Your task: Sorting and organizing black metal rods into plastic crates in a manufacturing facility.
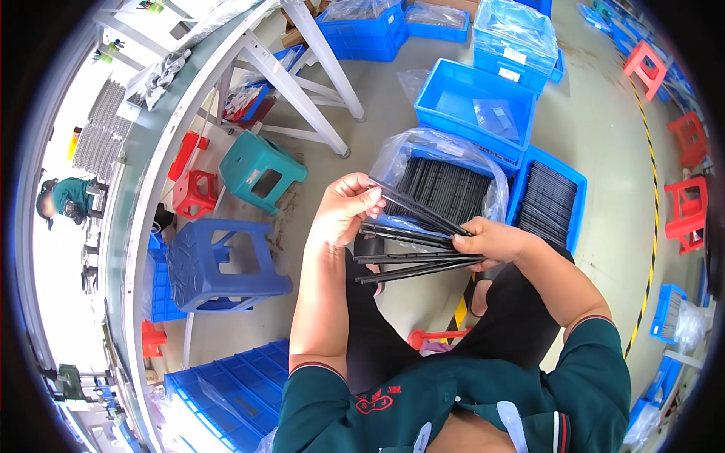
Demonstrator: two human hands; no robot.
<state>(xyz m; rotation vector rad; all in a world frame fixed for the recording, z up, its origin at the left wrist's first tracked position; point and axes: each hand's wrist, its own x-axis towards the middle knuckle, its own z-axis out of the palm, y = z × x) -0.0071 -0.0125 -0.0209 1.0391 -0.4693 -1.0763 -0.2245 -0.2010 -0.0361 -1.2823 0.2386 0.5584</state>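
Holding slim, straight black strips (411, 258).

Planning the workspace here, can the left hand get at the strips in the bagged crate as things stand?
Probably yes: the bag is open and the crate strips show uncovered beyond the left hand, though it pinches some held strips and might need freeing first.

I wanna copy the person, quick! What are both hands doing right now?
Left hand: closed, pinching the upper end of the thin black strips.
Right hand: closed, holding the other ends, fanned out.
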